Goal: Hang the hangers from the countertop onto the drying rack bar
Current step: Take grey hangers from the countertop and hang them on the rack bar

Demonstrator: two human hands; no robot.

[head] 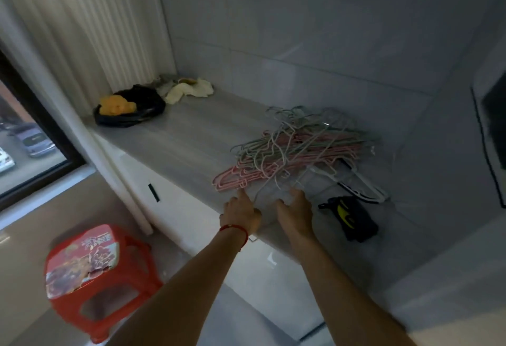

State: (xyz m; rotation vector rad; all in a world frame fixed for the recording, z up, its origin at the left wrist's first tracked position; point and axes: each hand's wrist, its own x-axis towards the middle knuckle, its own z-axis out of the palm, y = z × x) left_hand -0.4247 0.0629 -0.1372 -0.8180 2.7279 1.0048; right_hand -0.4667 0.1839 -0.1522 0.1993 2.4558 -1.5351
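left hand [241, 213] forefinger touches hangers [295, 151] | right hand [294, 209] fingers curled, grip unclear

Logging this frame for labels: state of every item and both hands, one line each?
hangers: tangled pile lying on the countertop, none lifted
left hand: at the pile's near edge, index finger out, touching a pink hanger
right hand: reaching into the pile's near edge, grip unclear
black bag: open, yellow contents showing
cloths: crumpled
black pouch: lying flat
red stool: upright on the floor
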